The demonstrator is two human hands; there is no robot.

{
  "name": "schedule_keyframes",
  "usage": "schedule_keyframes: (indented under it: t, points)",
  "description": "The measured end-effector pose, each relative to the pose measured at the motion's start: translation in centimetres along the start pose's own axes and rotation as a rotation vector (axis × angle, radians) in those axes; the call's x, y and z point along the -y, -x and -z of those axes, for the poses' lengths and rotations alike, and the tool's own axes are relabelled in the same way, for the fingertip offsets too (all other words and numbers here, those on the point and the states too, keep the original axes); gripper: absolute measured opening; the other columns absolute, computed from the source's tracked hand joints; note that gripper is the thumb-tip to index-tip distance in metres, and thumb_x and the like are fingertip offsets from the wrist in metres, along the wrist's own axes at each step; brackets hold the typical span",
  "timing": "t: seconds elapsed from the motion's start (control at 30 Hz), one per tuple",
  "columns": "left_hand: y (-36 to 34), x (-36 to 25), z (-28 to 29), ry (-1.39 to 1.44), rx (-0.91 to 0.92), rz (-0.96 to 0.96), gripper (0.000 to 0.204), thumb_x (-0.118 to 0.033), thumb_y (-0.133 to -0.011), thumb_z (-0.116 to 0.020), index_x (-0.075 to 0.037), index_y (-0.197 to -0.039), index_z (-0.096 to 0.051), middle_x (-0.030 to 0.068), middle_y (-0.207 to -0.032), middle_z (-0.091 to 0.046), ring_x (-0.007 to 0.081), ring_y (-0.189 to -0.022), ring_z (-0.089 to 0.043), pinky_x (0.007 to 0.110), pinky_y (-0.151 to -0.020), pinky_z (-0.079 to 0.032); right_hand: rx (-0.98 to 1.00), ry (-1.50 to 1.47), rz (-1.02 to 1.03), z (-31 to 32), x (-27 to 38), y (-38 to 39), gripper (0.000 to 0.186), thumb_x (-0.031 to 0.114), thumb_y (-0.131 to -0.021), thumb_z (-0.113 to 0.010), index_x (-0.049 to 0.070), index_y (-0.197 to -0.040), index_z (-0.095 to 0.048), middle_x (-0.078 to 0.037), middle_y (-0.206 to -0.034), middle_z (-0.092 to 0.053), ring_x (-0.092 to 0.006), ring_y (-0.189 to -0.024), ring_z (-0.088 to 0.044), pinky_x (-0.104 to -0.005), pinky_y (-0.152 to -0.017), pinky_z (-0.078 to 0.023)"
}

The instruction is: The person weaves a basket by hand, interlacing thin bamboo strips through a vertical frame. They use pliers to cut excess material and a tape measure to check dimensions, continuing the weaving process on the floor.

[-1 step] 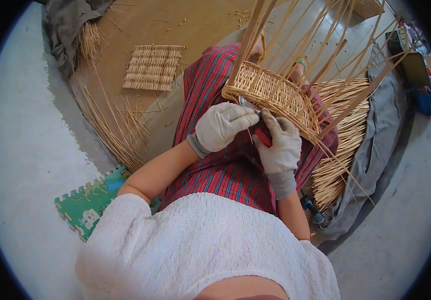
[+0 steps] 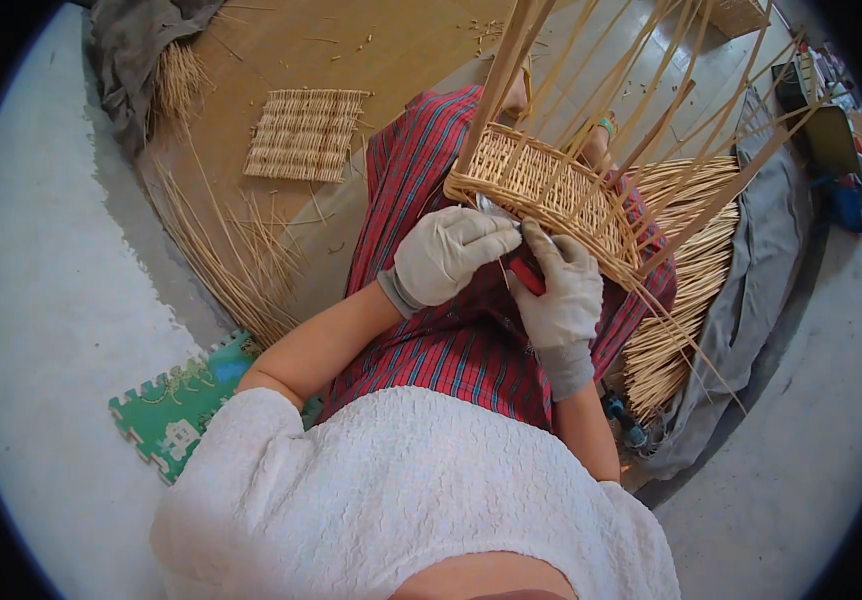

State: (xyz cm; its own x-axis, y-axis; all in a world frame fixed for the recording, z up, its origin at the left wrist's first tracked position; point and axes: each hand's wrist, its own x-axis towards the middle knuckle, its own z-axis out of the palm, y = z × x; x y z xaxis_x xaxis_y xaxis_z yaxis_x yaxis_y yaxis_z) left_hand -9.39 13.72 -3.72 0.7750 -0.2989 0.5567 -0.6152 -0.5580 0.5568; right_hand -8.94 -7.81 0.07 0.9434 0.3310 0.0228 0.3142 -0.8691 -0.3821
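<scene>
Basket worked at its near edge, next to no change seen

And hardly a shift is to be made out: both hands are found almost exactly where they were, set the merest touch lower, and the basket has not been moved. By that, the same small job at the near edge seems to be under way, with no visible gain made. The basket is rested, tilted, over the plaid cloth on the lap, its posts pointed away from the body. Now the right hand: closed around a red-handled tool, just below that edge. The left hand is brought in beside it, fingers bent and bunched; whether anything is pinched between thumb and fingertips cannot be told, the tips being hidden.
</scene>
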Motion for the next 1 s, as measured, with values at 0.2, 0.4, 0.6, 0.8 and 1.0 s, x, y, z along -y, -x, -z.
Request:
schedule_keyframes:
  t: [0.2, 0.4, 0.6, 0.8, 1.0]
  points:
    - [-0.6, -0.3, -0.9, 0.078, -0.045, 0.103, 0.048, 0.007, -0.076, -0.063, -0.008, -0.12, -0.074, 0.0112, -0.114, -0.073, 0.0306, -0.101, -0.072, 0.044, -0.09, -0.058, 0.101, -0.097, -0.025, 1.0, -0.6, -0.6, 0.072, 0.027, -0.073, -0.089, 0.027, -0.141, -0.067, -0.011, -0.121, -0.067, -0.0329, -0.113, -0.064, -0.0439, -0.1, -0.052]
    - [-0.6, -0.6, -0.7, 0.103, -0.037, 0.079, 0.044, 0.006, -0.078, -0.064, -0.008, -0.119, -0.073, 0.0104, -0.112, -0.074, 0.0303, -0.102, -0.072, 0.043, -0.088, -0.058, 0.131, -0.065, -0.051, 0.9, 0.0, -1.2, 0.072, 0.027, -0.073, -0.089, 0.028, -0.142, -0.067, -0.01, -0.121, -0.067, -0.0319, -0.113, -0.065, -0.0435, -0.099, -0.054]
    - [-0.2, -0.2, -0.1, 0.173, -0.004, 0.078, 0.04, 0.004, -0.078, -0.065, -0.008, -0.116, -0.073, 0.0105, -0.112, -0.074, 0.0299, -0.098, -0.073, 0.042, -0.086, -0.059, 0.201, -0.045, -0.116, 0.3, 0.6, -1.5, 0.072, 0.027, -0.078, -0.085, 0.031, -0.146, -0.062, -0.011, -0.117, -0.068, -0.0318, -0.106, -0.068, -0.0437, -0.092, -0.056]
    - [-1.3, 2.6, 4.6, 0.41, -0.133, 0.554, 0.052, 0.003, -0.095, -0.058, -0.008, -0.146, -0.053, 0.008, -0.112, -0.074, 0.0152, -0.075, -0.071, 0.028, -0.065, -0.058, 0.297, -0.287, -0.134, 1.4, -3.9, 2.9, 0.037, 0.018, -0.09, -0.071, 0.014, -0.127, -0.069, -0.014, -0.112, -0.072, -0.0372, -0.101, -0.071, -0.046, -0.086, -0.057]
    - [-4.0, 8.9, 5.4, 0.781, 0.65, 0.86, 0.056, -0.005, -0.101, -0.053, -0.012, -0.156, -0.044, 0.0059, -0.101, -0.07, 0.0105, -0.065, -0.066, 0.024, -0.051, -0.057, 0.354, -0.544, -0.341, 1.0, -5.2, 7.6, 0.031, 0.019, -0.093, -0.069, 0.009, -0.122, -0.068, -0.018, -0.107, -0.074, -0.0381, -0.102, -0.072, -0.0445, -0.087, -0.056]
